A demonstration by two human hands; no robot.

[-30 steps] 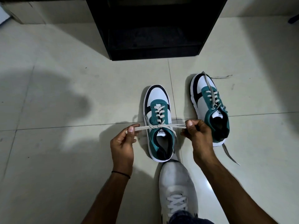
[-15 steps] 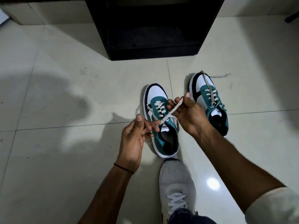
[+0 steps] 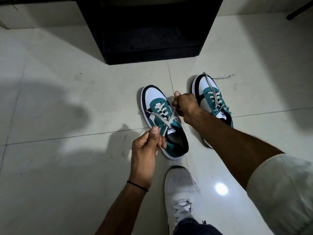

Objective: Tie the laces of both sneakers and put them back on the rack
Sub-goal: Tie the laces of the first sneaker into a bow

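Note:
Two white, teal and black sneakers stand on the tiled floor. My hands work on the left sneaker (image 3: 160, 109). My left hand (image 3: 147, 148) pinches one end of its white lace (image 3: 159, 118) just beside the shoe's near left side. My right hand (image 3: 185, 106) grips the other lace end above the shoe's right edge, and the two ends cross over the tongue. The right sneaker (image 3: 213, 100) lies partly behind my right forearm, its lace (image 3: 212, 89) loose and trailing over the toe onto the floor. The black rack (image 3: 149, 29) stands open straight ahead.
My own foot in a white sneaker (image 3: 182, 190) rests on the floor directly below the left sneaker. Pale glossy tiles (image 3: 67, 99) stretch to the left and right. A dark leg of some object (image 3: 299, 10) shows at the top right corner.
My right hand has carried its lace end up and to the right, away from the shoe. My left hand has pulled its end down and left, drawing the crossed laces tighter.

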